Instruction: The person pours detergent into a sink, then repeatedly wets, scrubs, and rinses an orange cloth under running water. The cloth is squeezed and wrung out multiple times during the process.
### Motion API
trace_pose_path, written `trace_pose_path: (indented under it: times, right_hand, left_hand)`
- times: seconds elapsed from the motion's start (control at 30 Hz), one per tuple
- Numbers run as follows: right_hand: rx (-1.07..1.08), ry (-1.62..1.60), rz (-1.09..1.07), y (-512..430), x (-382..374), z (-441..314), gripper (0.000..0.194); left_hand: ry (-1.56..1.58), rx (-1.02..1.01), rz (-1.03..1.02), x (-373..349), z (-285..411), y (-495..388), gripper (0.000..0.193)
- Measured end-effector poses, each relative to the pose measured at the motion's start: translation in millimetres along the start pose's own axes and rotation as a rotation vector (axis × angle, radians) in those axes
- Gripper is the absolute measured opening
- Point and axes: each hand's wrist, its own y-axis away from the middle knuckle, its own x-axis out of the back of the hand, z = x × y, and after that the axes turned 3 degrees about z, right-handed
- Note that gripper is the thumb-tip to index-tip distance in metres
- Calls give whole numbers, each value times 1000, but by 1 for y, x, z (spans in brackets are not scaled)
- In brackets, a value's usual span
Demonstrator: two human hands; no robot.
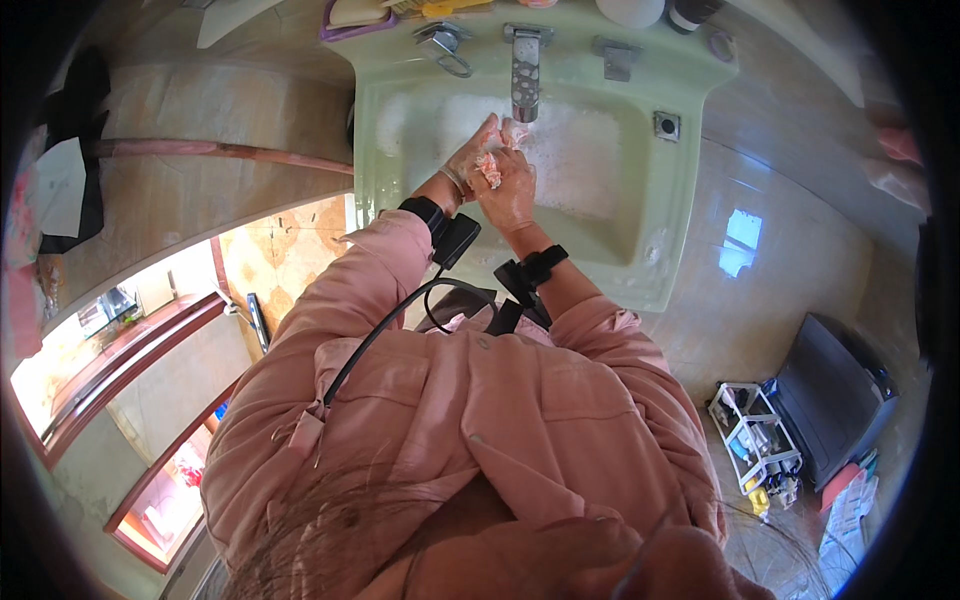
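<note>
Both hands are together over a pale green washbasin point(679, 225) that holds sudsy water point(577, 157). My left hand point(474, 154) and my right hand point(508, 191) grip a small wet, crumpled cloth point(490, 169), white with red-pink patterning. One bunch of it shows on top between the hands, and another pokes out past the fingers below the spout. The rest of the cloth is hidden by the fingers. Just beyond the hands, a chrome faucet point(526, 71) carries foam on its spout. Lather coats the right hand.
A lever handle point(448, 49) sits left of the faucet, and a square metal fitting point(667, 126) is on the right rim. Along the back ledge are a purple soap dish point(327, 22), a white round object point(631, 9) and a dark tube point(691, 13). A white rack point(754, 435) stands at lower right.
</note>
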Motion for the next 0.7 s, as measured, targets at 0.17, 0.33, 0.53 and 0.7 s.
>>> trace_pose_path:
  times: [0.17, 0.33, 0.53, 0.7]
  right_hand:
    - [-218, -123, -53, -7, -13, 23, 15]
    - [-1042, -808, 199, -36, -12, 75, 19]
    - [-1372, -1514, -173, -31, 1, 90, 32]
    - [-1060, -1293, -305, -29, 12, 77, 19]
  left_hand:
    - [-137, -88, 456, -6, -16, 6, 33]
    - [-573, -353, 473, -12, -12, -4, 23]
    - [-517, -247, 511, 15, 13, 0, 24]
    - [-301, -169, 341, 6, 24, 21, 21]
